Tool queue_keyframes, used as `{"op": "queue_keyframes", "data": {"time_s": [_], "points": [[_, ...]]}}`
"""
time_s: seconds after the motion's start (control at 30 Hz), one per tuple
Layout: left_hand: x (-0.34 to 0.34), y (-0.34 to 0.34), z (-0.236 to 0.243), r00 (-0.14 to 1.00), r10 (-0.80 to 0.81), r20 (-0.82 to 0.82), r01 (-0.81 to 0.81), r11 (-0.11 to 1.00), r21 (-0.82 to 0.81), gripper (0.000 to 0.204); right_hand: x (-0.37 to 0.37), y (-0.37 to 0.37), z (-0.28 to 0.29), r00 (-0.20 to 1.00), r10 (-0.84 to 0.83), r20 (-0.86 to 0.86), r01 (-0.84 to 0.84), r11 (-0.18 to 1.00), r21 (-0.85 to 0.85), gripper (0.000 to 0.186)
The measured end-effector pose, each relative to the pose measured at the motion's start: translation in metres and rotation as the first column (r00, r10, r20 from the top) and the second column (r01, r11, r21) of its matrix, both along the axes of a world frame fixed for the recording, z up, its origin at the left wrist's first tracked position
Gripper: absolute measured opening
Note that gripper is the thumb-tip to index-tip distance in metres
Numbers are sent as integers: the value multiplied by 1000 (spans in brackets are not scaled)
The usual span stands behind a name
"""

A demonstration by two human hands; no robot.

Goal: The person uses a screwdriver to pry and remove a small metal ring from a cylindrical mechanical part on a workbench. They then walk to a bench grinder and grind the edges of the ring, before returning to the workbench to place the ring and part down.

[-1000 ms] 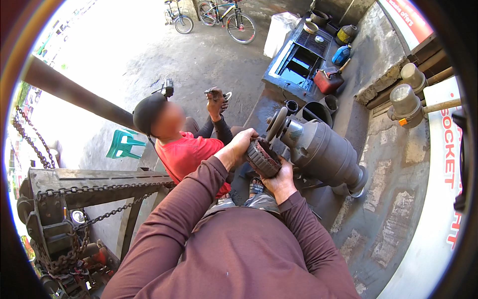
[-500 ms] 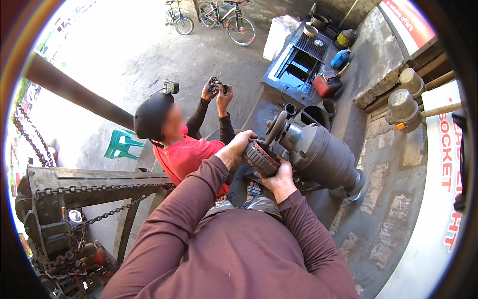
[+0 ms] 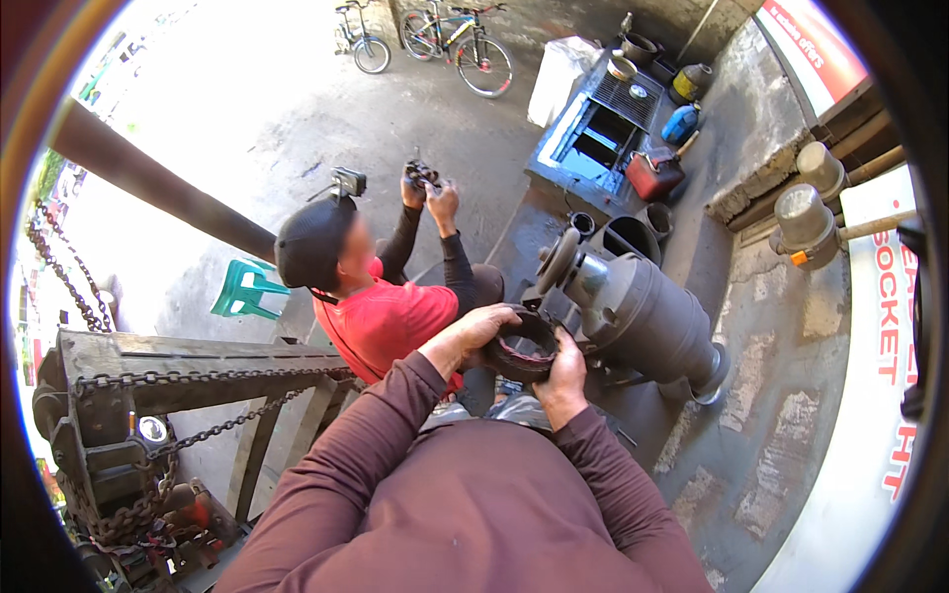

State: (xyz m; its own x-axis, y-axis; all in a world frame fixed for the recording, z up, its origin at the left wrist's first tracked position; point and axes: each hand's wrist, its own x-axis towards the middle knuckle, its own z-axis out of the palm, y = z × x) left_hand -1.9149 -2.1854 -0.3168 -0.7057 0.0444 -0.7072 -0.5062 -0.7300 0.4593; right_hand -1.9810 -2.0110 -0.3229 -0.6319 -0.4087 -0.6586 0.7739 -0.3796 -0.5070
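Observation:
I hold a dark, thick ring that looks like a stator, with reddish windings along its inner wall. My left hand grips its left rim, fingers curled over the top edge. On the opposite side my right hand is closed around the rim, thumb on the upper edge. The ring's open centre faces up toward me. Just beyond it lies a big grey cylindrical housing with a rounded metal piece at its near end.
A co-worker in a red shirt sits close at left, both hands on a small dark metal part. A chain hangs along a wooden beam. Farther off are a blue metal basin, a red container and a green stool.
My hands have tilted the ring, so its hollow centre now shows instead of its ribbed outer side. They have also come slightly lower. The co-worker has shifted a little to the right.

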Motion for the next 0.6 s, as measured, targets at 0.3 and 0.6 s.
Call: {"op": "queue_keyframes", "data": {"time_s": [0.3, 0.6], "points": [[3, -15, 13, 958, -102, -267, 101, 995, -19, 45, 10, 16, 60, 872, 242, -426, -229, 970, 81, 36], [-15, 0, -3, 971, -141, -192, 85, 958, -275, 38, 11, 4, 44, 757, 310, -575, -115, 930, 351, 48]]}}
